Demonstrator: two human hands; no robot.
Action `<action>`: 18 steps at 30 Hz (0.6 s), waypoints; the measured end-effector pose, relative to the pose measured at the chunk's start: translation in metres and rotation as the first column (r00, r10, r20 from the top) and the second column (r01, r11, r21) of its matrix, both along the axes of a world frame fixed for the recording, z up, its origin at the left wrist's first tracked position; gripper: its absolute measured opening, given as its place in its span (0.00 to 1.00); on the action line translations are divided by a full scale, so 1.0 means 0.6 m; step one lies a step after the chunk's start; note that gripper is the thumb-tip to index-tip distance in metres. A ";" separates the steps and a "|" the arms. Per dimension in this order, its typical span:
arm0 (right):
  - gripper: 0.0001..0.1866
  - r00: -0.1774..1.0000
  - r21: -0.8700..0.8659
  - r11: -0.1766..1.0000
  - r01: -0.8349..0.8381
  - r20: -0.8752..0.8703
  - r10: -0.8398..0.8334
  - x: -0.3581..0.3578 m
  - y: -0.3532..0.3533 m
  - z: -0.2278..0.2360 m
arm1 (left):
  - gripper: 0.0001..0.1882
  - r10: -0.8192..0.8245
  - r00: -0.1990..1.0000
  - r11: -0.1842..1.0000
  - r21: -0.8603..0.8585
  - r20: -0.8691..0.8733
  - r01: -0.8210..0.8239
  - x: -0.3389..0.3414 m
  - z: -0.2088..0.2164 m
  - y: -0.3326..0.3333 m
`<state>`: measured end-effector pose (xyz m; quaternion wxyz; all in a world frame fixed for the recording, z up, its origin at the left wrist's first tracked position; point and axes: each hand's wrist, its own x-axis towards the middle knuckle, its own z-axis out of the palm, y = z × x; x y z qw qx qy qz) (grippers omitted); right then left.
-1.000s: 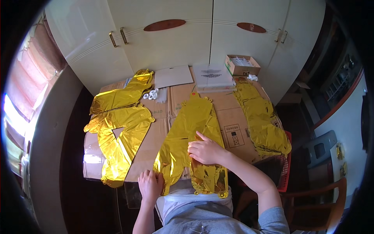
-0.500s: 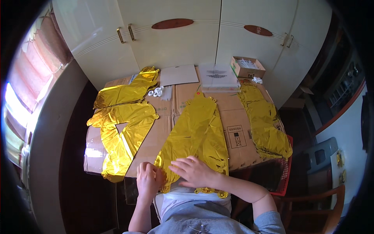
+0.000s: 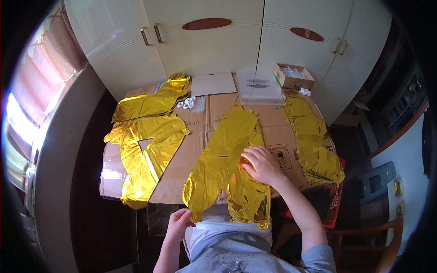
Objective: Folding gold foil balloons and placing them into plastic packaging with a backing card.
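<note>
I'm seeing the L hand (image 3: 180, 223) pinching the bottom L corner of the mid gold foil (image 3: 223, 154) btwn thumb & fingers. The R hand (image 3: 261, 164) is resting palm down on the foil's R side; its fingers are bending a bit, & I can't tell if they're pinching any of it. That foil is lying in the middle of the counter (image 3: 175, 179), w/ its low end hanging over the near edge, by the lap.

More shiny stuff is lying around: the L gold foil (image 3: 161, 150) is showing a 3-sided gap, & the R gold foil (image 3: 312, 143) is lying near the R edge. Up top, white rings (image 3: 186, 103) are sitting just beside thin clear sticks (image 3: 199, 104). Behind them, a gray board (image 3: 214, 84) is lying flat, & a small box (image 3: 293, 82) is holding white bits.
</note>
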<state>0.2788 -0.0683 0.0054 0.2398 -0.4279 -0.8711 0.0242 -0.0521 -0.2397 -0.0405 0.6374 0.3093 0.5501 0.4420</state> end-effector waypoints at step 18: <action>0.15 0.946 -0.066 0.993 0.102 -0.302 -0.118 0.010 -0.021 -0.001 | 0.07 0.006 0.601 0.298 0.576 -0.799 0.762 0.215 0.121 0.129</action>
